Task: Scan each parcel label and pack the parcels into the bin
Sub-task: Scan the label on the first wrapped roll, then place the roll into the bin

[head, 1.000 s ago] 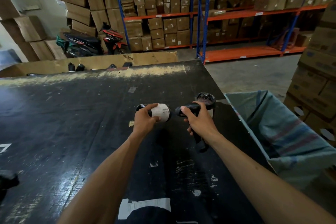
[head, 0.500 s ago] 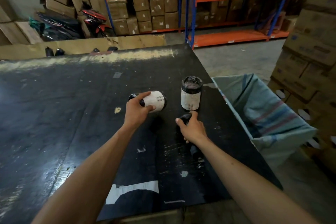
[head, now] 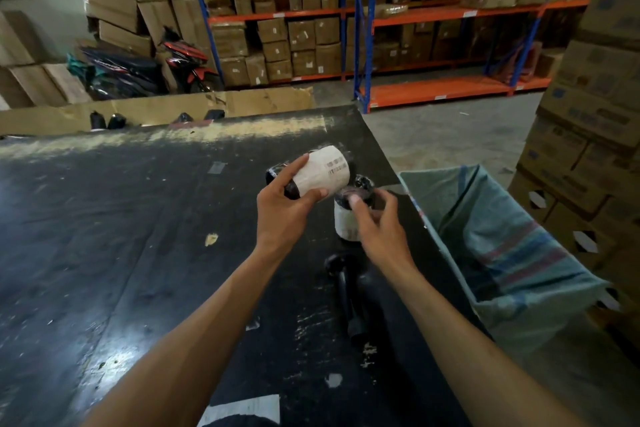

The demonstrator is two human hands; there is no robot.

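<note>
Lifted off the desk [head: 104,218] since half a sec. earlier, the wrapped parcel [head: 323,172] is now held up in the left hand [head: 282,215], thumb over the top edge, fingers [head: 313,193] curled under, barcode label turned up and to the right. Scanner [head: 346,291], gripped by the right hand [head: 379,229] a sec. ago, has been put down and is seen lying on the desk just below the right wrist. Right hand fingers [head: 356,204] are spread loose and blurred over the lid of the 2nd parcel [head: 348,224], standing upright; contact can't be confirmed, no grip is seen. Judged from this: scan of the held parcel is prob. done, and both parcels are about to be packed. Held parcel sits just above and left of the right fingers, nearly touching the standing one. Bin [head: 491,291], a woven sack, gapes open to the right of the right hand, near the desk edge.
</note>
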